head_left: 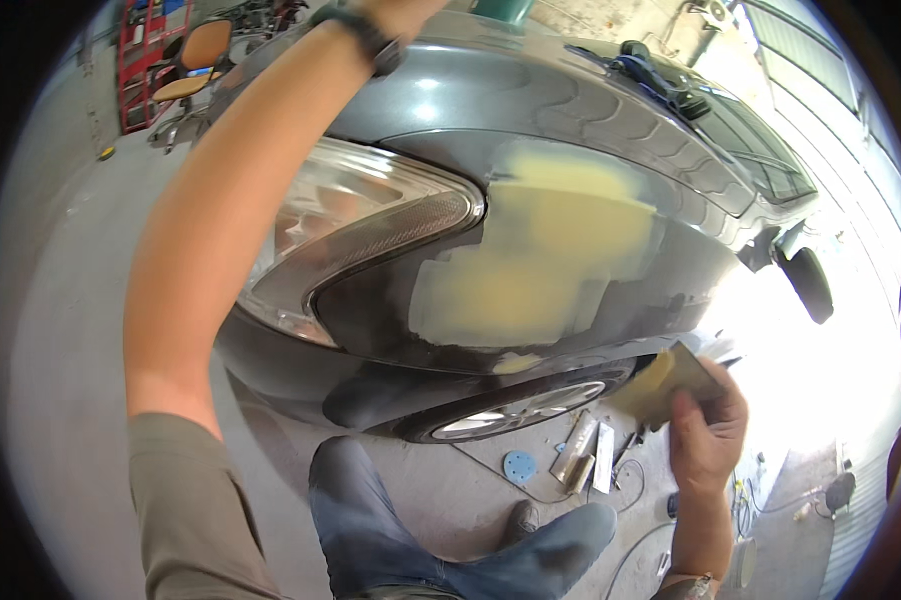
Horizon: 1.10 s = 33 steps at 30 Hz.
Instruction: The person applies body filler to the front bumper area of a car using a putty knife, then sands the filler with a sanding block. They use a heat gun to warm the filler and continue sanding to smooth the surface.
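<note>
The person's right hand [709, 435] is pinching a flat plate [686, 375] near the wheel [516, 410], thumb against its face, presumably leaving the yellow-smeared far part free. A pale yellow patch [571, 225] is covering part of the dark fender behind the headlight [371, 190]. On the floor [81, 300], a blue disc [520, 467] is lying beside slim boxy pieces [577, 450], likely placed there for easy reach. The left hand [408, 10] is mostly falling outside the upper edge, so whether its fingers are gripping or spreading cannot be told; it may be bracing on the car. The left forearm is hiding part of the headlight, and glare is washing out the ground at right.
</note>
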Each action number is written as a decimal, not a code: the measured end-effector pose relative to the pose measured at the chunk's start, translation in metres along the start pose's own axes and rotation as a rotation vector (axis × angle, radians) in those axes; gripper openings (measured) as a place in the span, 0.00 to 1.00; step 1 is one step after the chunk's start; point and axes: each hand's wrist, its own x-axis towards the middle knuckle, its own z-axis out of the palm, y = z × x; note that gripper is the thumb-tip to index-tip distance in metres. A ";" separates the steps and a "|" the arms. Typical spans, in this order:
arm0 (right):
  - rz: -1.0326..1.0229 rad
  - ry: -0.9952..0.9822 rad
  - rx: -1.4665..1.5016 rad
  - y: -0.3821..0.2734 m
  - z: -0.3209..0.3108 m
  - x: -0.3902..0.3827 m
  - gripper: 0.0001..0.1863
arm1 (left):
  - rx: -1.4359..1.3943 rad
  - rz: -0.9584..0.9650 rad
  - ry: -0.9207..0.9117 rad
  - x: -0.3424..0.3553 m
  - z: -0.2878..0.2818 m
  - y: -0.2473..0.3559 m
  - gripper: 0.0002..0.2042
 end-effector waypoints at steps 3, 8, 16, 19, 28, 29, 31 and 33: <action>-0.426 -0.095 -0.847 -0.029 0.020 0.051 0.21 | -0.141 -0.229 -0.080 -0.010 0.094 -0.003 0.19; -0.553 -0.353 -1.094 -0.035 0.072 0.118 0.21 | -0.358 -0.634 -0.616 -0.059 0.133 -0.013 0.20; -0.622 -0.375 -1.256 -0.026 0.115 0.157 0.21 | -0.702 -0.854 -0.247 -0.051 0.094 -0.008 0.24; -0.611 -0.348 -1.286 -0.013 0.116 0.152 0.22 | -0.660 -1.112 -0.376 -0.045 0.087 -0.002 0.25; -0.597 -0.318 -1.311 -0.024 0.110 0.144 0.21 | -0.552 -0.832 -0.242 -0.057 0.100 -0.006 0.21; -0.592 -0.340 -1.316 -0.022 0.109 0.150 0.22 | -0.514 -0.781 -0.310 -0.059 0.100 -0.010 0.20; -0.590 -0.348 -1.308 -0.017 0.108 0.157 0.23 | -0.299 -0.434 -0.288 -0.061 0.100 -0.016 0.20; -0.583 -0.347 -1.297 -0.009 0.110 0.155 0.24 | -0.189 -0.382 -0.340 -0.060 0.102 -0.018 0.20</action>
